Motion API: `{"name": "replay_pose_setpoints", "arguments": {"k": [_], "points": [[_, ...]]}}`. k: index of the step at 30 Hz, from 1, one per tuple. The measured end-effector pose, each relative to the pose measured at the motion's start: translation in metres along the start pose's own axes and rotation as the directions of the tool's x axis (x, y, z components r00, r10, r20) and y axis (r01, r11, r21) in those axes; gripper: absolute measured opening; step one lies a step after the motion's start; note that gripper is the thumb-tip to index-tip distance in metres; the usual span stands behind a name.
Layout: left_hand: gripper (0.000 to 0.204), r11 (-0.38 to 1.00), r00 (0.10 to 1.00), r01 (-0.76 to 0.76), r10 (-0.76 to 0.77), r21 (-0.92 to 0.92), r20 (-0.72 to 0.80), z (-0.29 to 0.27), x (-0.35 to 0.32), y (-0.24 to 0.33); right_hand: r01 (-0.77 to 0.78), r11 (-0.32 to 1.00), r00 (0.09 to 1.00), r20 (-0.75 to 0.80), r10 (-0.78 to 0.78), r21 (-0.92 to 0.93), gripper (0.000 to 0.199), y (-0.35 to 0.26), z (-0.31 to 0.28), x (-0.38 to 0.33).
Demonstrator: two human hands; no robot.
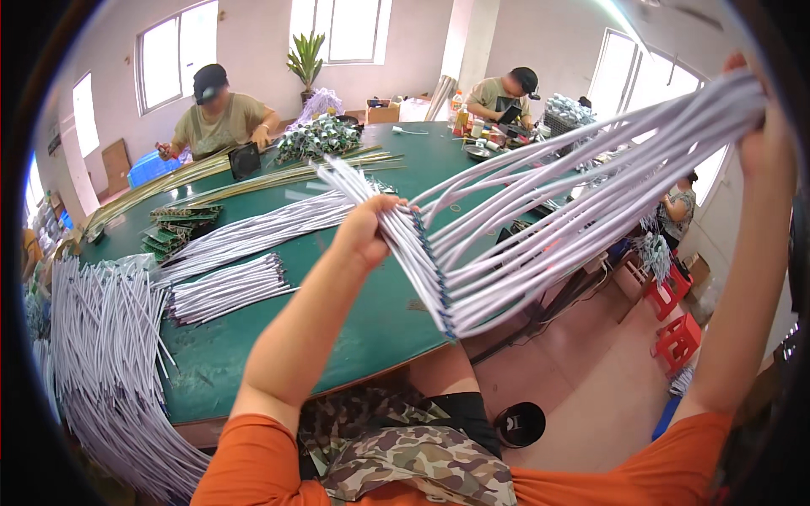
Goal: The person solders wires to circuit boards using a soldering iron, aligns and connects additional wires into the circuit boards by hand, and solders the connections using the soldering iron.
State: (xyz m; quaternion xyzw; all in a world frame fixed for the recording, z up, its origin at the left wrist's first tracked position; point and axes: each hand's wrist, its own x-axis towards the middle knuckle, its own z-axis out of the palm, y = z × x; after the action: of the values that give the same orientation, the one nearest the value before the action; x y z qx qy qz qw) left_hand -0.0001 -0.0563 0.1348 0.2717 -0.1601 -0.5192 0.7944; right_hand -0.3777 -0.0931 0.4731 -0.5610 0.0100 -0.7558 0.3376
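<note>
White cables (pixel 709 114) stretch between my two hands above the green table. My left hand (pixel 368 229) is closed round the short end of the bundle, beside a narrow dark green strip (pixel 433 274) that runs across the cables. From that strip the cables fan out in long loose curves to the upper right. My right hand (pixel 762 145), raised high at the right, is wrapped round their gathered far end; part of its fingers is hidden behind the bundle.
More white cables lie in piles on the table (pixel 354 295), with a large heap (pixel 101 337) hanging over its left edge. Green circuit boards (pixel 181 228) are stacked nearby. Two people (pixel 215 126) sit across the table. Red stools (pixel 677 341) and a black bin (pixel 520 423) stand on the floor.
</note>
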Motion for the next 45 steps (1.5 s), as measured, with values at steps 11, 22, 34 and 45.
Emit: {"name": "replay_pose_setpoints", "arguments": {"k": [11,22,34,45], "points": [[0.04,0.619,0.904,0.093,-0.38,0.779,0.194,0.017,0.143,0.116,-0.532,0.84,0.837,0.222,0.5,0.111,0.081,-0.016,-0.135,-0.307],[0.057,0.463,0.604,0.208,-0.754,0.862,0.259,-0.079,0.221,0.021,-0.901,0.409,0.434,0.349,0.831,0.147,0.07,0.017,-0.1,-0.443],[0.111,-0.057,0.855,0.014,-0.518,0.998,-0.041,-0.097,0.157,0.013,-0.513,0.838,0.634,0.577,0.515,-0.185,0.046,0.038,-0.025,-0.378],[0.095,-0.081,0.891,0.025,-0.45,0.996,-0.059,-0.142,0.076,0.05,-0.521,0.757,0.677,0.349,0.648,-0.394,0.067,0.025,0.02,-0.328]]}}
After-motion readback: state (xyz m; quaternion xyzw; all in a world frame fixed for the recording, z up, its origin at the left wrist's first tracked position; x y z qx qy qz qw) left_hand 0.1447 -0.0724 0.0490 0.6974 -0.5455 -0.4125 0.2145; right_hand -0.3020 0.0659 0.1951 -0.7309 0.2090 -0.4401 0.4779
